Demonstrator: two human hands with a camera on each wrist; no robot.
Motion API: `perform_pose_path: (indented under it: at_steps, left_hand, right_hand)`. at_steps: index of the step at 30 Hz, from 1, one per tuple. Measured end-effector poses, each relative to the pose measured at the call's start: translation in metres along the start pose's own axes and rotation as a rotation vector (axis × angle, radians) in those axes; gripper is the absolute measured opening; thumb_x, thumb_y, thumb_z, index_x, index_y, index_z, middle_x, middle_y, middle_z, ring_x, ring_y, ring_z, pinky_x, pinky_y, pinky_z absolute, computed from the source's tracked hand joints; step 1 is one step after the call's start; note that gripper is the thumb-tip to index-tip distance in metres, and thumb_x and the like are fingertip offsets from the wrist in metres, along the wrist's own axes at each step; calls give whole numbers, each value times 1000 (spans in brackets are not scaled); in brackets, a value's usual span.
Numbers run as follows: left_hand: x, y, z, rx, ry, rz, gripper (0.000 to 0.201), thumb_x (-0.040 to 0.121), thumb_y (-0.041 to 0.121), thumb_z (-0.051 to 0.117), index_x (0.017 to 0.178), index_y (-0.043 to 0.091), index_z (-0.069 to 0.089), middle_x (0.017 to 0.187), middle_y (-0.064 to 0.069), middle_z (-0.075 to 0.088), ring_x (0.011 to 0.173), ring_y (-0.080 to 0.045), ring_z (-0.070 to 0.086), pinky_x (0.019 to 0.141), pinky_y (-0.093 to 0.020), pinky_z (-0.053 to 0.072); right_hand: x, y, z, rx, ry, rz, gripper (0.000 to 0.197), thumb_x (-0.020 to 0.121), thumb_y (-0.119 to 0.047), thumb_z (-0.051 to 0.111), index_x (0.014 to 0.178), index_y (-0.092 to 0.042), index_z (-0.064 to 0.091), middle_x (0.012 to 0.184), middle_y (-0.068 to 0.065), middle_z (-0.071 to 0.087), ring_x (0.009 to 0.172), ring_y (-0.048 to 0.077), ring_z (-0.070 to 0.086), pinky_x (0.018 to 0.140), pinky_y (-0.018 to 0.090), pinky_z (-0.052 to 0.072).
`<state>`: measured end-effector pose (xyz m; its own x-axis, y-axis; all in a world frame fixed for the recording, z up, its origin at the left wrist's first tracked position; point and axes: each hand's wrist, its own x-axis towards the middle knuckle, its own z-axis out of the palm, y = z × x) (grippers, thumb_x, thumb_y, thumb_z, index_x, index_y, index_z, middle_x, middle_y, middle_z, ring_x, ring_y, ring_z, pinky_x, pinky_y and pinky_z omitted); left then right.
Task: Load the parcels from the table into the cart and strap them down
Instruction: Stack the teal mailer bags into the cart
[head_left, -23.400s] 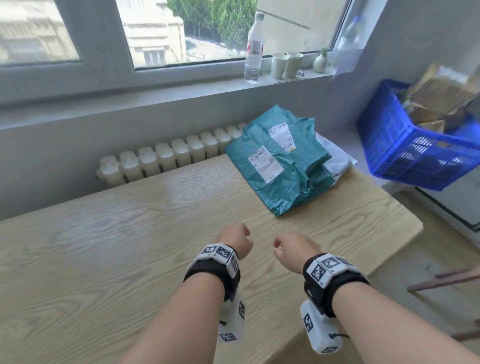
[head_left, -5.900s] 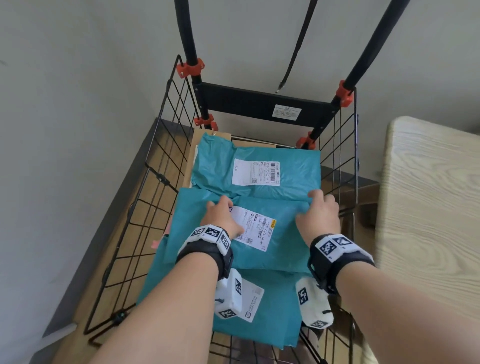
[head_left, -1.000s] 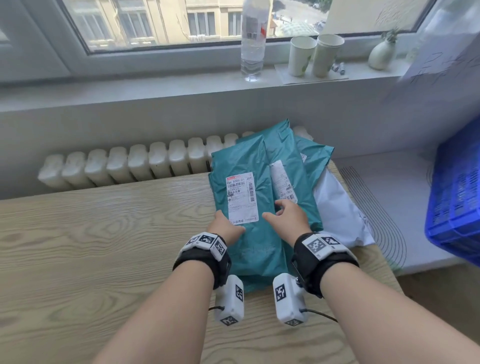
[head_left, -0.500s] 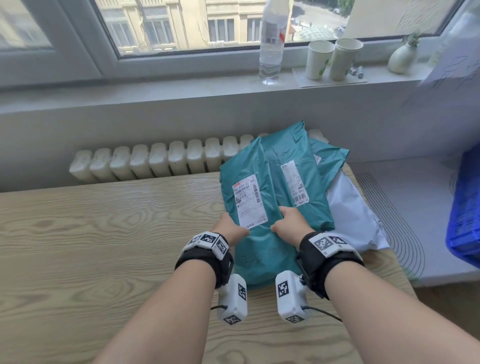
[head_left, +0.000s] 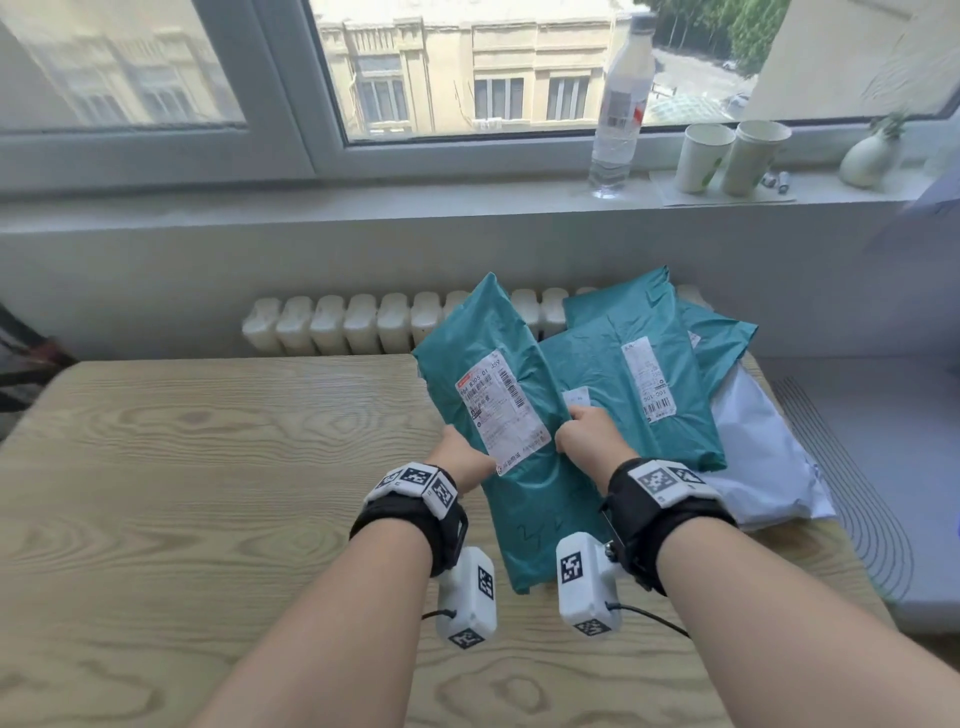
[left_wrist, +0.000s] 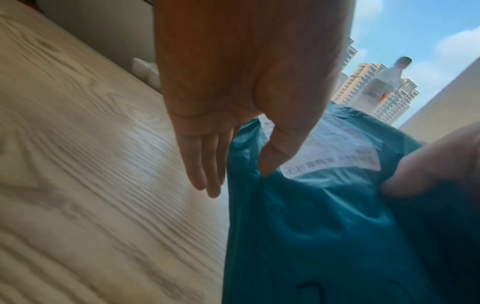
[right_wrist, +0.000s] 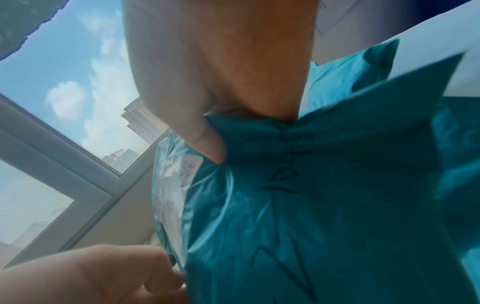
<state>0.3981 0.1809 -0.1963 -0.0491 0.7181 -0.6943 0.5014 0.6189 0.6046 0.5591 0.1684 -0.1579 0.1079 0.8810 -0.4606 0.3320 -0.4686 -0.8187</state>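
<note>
Both hands lift one teal parcel off the pile.

The left hand (head_left: 464, 460) pinches the parcel (head_left: 524, 499) at its 9 o'clock edge, thumb on top, fingers beneath; the right hand (head_left: 589, 439) clamps the 3 o'clock edge the same way. Held by both sides, the limp bag probably won't sag or fold. It tilts up, clear of the table (head_left: 208, 467). The pile (head_left: 644, 384) lies at the table's 2 o'clock, awaiting the cart, which is out of view.

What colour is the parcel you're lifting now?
Teal parcel with a white label, clearest in the head view.
</note>
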Motion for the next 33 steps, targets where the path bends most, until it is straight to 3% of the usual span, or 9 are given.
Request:
perform_pose_path:
  at_steps: [5, 7, 11, 14, 20, 24, 28, 29, 33]
  left_hand:
    - [-22, -29, -33, -91, 6, -58, 82, 92, 25, 61, 148, 14, 2, 139, -22, 45, 113, -37, 60, 86, -38, 47]
    - [-32, -46, -53, -126, 33, -76, 81, 93, 27, 57, 148, 13, 0, 137, -21, 48, 111, -35, 61, 89, -38, 48]
    - [-58, -86, -98, -167, 88, -95, 73, 96, 17, 52, 146, 7, 1, 127, -21, 55, 100, -31, 64, 87, -38, 51]
    - [-79, -124, -130, -165, 113, -125, 67, 95, 8, 48, 145, 6, 3, 117, -19, 56, 90, -27, 64, 79, -35, 50]
    - [-109, -201, -192, -290, 195, -134, 78, 84, 10, 58, 145, 15, 9, 118, -12, 54, 92, -24, 66, 81, -36, 54]
    - [-136, -246, -232, -476, 222, -103, 74, 78, 15, 66, 138, 13, 22, 120, -9, 51, 91, -20, 65, 75, -33, 53]
    - [-160, -290, -275, -718, 184, -12, 95, 44, 27, 79, 132, 17, 44, 130, 1, 57, 100, -14, 62, 65, -26, 48]
    - [-166, -300, -285, -802, 182, 20, 89, 42, 25, 80, 126, 17, 50, 128, 3, 59, 102, -15, 59, 67, -27, 47]
    - [-190, -339, -326, -1004, 253, 177, 29, 79, 2, 71, 100, 20, 60, 96, -1, 68, 87, -17, 60, 78, -31, 45]
  right_hand:
    - [-18, -15, 47, -8, -72, -6, 30, 79, 13, 37, 72, -4, 61, 78, 16, 62, 80, 29, 58, 74, 38, 50]
    - [-29, -21, 71, -29, -95, -19, 30, 78, 12, 36, 80, 1, 64, 84, 20, 64, 84, 33, 60, 79, 46, 53]
    - [-55, -35, 120, -85, -133, -40, 30, 81, 10, 37, 76, -4, 63, 77, 15, 63, 79, 30, 59, 72, 38, 50]
    - [-78, -46, 164, -135, -168, -71, 29, 79, 8, 38, 76, -2, 65, 84, 21, 67, 85, 35, 64, 80, 45, 54]
    - [-122, -65, 239, -169, -221, -108, 38, 82, 9, 36, 72, -15, 63, 76, 9, 65, 76, 25, 61, 70, 34, 52]
    - [-149, -81, 279, -161, -232, -121, 41, 83, 13, 32, 71, -12, 62, 69, 8, 61, 66, 23, 57, 55, 24, 46]
    - [-172, -93, 329, -189, -215, -150, 36, 84, 12, 33, 76, -9, 62, 68, 7, 59, 61, 19, 54, 53, 23, 43]
    - [-178, -95, 343, -200, -213, -154, 35, 85, 11, 34, 79, -8, 62, 69, 8, 58, 61, 20, 53, 54, 24, 43]
    - [-196, -100, 394, -254, -213, -188, 31, 85, 8, 36, 83, -8, 62, 74, 10, 61, 70, 25, 58, 71, 36, 51]
